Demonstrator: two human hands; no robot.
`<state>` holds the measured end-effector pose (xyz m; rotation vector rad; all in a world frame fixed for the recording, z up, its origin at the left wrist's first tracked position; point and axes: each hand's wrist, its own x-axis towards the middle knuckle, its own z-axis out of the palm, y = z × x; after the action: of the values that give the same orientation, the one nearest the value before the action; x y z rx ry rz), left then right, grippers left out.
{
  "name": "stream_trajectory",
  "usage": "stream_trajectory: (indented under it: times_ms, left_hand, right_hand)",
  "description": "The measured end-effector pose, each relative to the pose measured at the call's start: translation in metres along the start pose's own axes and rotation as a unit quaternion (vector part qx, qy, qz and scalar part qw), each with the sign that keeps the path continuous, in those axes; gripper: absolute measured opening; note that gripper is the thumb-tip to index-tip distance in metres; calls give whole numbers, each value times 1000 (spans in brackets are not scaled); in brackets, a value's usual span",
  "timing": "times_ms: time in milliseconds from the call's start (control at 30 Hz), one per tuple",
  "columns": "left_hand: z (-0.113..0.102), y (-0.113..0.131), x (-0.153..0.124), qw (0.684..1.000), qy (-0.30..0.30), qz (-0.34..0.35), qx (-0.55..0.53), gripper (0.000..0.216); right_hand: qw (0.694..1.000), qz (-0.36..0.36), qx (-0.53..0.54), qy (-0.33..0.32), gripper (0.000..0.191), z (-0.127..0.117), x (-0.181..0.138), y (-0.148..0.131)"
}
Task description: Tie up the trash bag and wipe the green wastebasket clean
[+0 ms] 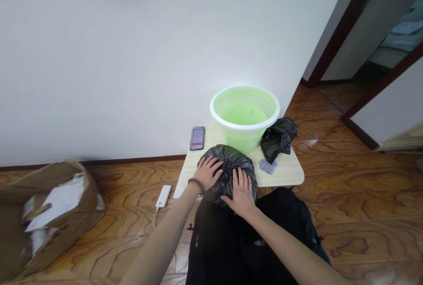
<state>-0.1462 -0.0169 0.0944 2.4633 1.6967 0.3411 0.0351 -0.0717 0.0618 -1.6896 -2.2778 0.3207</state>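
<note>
My left hand (206, 175) and right hand (242, 194) rest with fingers spread on the black plastic bag (227, 180), which lies on the table (288, 173), on my side of the green basket (243, 141). I seem to be pressing it down; a next move calls for gripping its gathered centre.

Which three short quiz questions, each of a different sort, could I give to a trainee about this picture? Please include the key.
1. On what do the left hand and the right hand rest?
a) the cardboard box
b) a bulging black plastic bag
c) the wooden floor

2. True or false: a brown bracelet circles the left wrist.

3. Fill in: on the table, to the picture's left of the green plastic basket with the white rim, lies a ____.

Key: 1 b; 2 true; 3 smartphone.
</note>
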Motion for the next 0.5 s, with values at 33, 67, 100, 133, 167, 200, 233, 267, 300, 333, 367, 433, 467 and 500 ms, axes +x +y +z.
stream_trajectory:
  times_ms: [33, 67, 100, 133, 167, 200, 233, 267, 300, 333, 367, 433, 467, 500]
  left_hand:
    - [1, 0, -3, 1000, 8, -7, 6, 42]
    - [2, 0, -6, 1000, 19, -16, 13, 42]
    - [2, 0, -9, 999, 30, -26, 21, 41]
    - [2, 1, -13, 998, 40, -37, 28, 40]
    - [1, 1, -16, 997, 48, -48, 33, 40]
    - [0, 2, -18, 996, 56, -55, 36, 39]
    - [-1, 2, -20, 996, 63, -59, 37, 39]
    - [-1, 1, -20, 995, 70, -60, 37, 40]
    - [-1, 1, -19, 995, 78, -59, 37, 41]
    - [0, 0, -18, 994, 84, -59, 37, 44]
    - [2, -1, -16, 994, 87, -59, 37, 47]
    - [9, -4, -12, 994, 83, -62, 38, 53]
    - [14, -6, -10, 994, 78, -64, 37, 54]
    - [19, -7, -8, 994, 73, -66, 37, 55]
  right_hand:
    - [1000, -16, -5, -5, 97, 1, 5, 5]
    - [999, -38, -10, -10, 96, 0, 11, 10]
    - [998, -61, -15, -15, 94, -2, 16, 15]
    - [996, -82, -20, -20, 92, -5, 22, 20]
    - [995, -99, -24, -24, 90, -7, 27, 23]
    - [993, -111, -25, -28, 89, -10, 31, 25]
    - [992, -117, -25, -29, 89, -12, 34, 26]
    - [992, -118, -24, -30, 89, -13, 36, 26]
    - [992, -117, -21, -30, 89, -13, 37, 25]
    - [993, -115, -19, -30, 89, -12, 37, 24]
    - [993, -112, -17, -32, 88, -11, 37, 23]
    - [993, -108, -15, -39, 86, -6, 36, 23]
    - [993, -107, -16, -42, 85, -4, 36, 23]
    - [993, -106, -18, -44, 84, -2, 37, 24]
